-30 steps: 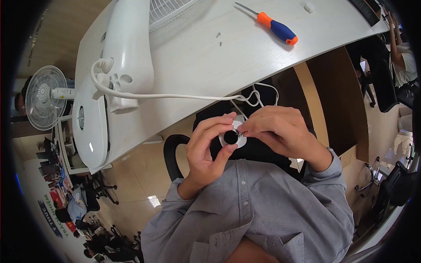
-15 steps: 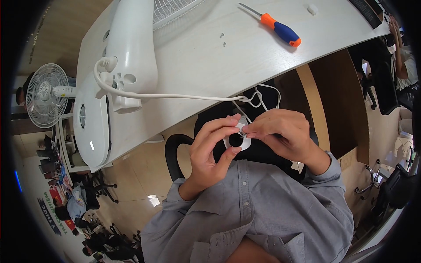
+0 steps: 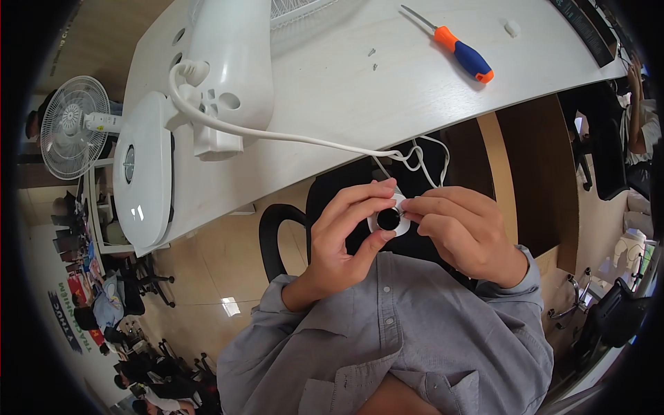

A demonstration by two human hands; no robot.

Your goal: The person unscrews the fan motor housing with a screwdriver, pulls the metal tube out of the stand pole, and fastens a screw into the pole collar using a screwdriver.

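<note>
Left hand rings the round, white, black-centred plastic piece; right hand pinches at its edge, on what unclear; likely light, stiff; rim-held.

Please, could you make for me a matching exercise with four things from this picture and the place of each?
1. blue-and-orange-handled screwdriver
2. flat, rounded white base
3. round white part with black centre
4. thin white cable

A. between left hand and right hand
B. runs over the near edge of the table
C. on the table, tip pointing away
D. at the table's left end

1-C, 2-D, 3-A, 4-B
</note>
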